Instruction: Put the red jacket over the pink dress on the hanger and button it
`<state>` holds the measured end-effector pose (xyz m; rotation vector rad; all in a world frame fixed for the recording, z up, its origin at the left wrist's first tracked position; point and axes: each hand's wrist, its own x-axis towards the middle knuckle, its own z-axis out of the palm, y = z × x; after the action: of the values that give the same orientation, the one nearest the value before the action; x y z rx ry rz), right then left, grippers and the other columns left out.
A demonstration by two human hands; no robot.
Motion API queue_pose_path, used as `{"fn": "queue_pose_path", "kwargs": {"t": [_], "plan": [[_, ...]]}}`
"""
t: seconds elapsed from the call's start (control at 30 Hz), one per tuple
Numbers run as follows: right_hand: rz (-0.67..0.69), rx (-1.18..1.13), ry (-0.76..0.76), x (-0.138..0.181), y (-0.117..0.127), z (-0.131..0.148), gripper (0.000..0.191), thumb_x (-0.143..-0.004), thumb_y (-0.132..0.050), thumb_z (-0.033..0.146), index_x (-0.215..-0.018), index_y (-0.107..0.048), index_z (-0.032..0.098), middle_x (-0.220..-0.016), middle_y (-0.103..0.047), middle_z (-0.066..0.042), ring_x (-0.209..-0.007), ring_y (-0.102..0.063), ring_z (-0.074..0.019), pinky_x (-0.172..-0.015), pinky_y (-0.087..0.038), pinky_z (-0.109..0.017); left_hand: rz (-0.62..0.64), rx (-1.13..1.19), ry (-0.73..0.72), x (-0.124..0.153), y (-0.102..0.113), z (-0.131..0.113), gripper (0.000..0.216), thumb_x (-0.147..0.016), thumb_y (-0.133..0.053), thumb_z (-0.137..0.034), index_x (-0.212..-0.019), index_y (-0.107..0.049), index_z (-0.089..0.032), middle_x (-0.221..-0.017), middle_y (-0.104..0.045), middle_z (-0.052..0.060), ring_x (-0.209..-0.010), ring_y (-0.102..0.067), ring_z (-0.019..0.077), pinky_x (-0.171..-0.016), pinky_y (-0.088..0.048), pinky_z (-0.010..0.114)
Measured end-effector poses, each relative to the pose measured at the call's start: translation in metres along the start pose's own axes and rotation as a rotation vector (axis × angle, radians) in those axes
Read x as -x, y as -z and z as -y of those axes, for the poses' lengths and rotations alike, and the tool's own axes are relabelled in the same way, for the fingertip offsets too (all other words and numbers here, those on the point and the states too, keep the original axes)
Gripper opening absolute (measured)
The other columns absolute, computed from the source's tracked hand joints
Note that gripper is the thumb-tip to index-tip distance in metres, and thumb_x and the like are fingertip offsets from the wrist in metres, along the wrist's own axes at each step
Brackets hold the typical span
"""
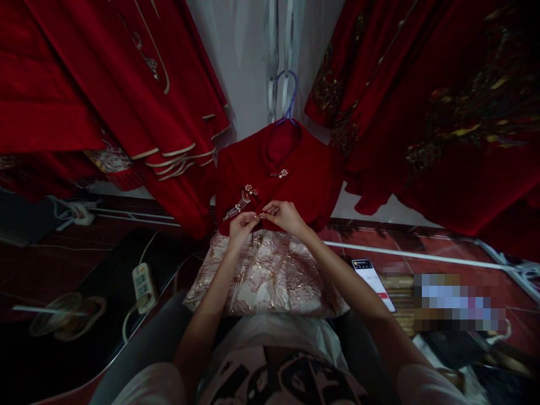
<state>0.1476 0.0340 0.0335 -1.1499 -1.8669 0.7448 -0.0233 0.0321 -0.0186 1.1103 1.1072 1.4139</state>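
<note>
A red garment [312,185] with a stand-up collar hangs in front of me on a purple hanger [292,101]. Beaded flower ornaments sit at its collar [279,174] and on its left front [250,191], where a beaded tassel [236,207] dangles. Low on its front, my left hand [242,228] and my right hand [284,216] meet, fingertips pinched together on a small beaded ornament [260,216]. The fingers partly cover it, so whether it is fastened cannot be seen. Below the hands, pale pink brocade cloth [278,273] with gold pattern spreads over my lap.
More red garments hang at left [126,84] and right [392,129]. A power strip [144,287] and a plastic cup [57,315] lie on a black surface at left. A phone [373,284] lies at right. White rack bars [422,255] run near the floor.
</note>
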Motion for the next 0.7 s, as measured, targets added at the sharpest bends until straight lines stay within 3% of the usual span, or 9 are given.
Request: {"fn": "queue_pose_path", "kwargs": {"t": [0.23,0.43,0.7], "plan": [[-0.045,-0.013,-0.012,0.004,-0.002,0.004,0.016,-0.075,-0.071,0.019,-0.090,-0.071,0.016,-0.080,-0.072,-0.003,-0.070,-0.064,-0.0123,-0.065,-0.050,-0.024,0.030,0.061,0.092,0.011,-0.002,-0.011,0.037,-0.056,-0.082,-0.027,-0.088,-0.073,-0.013,-0.086,-0.075,0.007,-0.079,-0.069,0.0162,-0.090,-0.052,0.036],[-0.122,0.063,0.022,0.011,-0.007,0.010,0.012,-0.079,-0.066,0.017,-0.090,-0.070,0.017,-0.080,-0.070,-0.002,-0.070,-0.062,-0.0123,-0.067,-0.048,-0.024,0.005,-0.020,0.029,0.010,-0.004,-0.009,0.030,-0.059,-0.078,-0.026,-0.086,-0.074,-0.012,-0.084,-0.075,0.008,-0.074,-0.069,0.0160,-0.082,-0.055,0.034],[-0.174,0.115,0.051,0.012,-0.016,0.004,0.011,-0.082,-0.063,0.019,-0.092,-0.067,0.018,-0.082,-0.066,-0.002,-0.072,-0.058,-0.0122,-0.068,-0.046,-0.023,0.087,-0.230,-0.123,0.003,0.000,-0.006,0.016,-0.064,-0.071,-0.021,-0.079,-0.069,-0.014,-0.078,-0.071,0.005,-0.071,-0.066,0.0136,-0.070,-0.053,0.027]]}}
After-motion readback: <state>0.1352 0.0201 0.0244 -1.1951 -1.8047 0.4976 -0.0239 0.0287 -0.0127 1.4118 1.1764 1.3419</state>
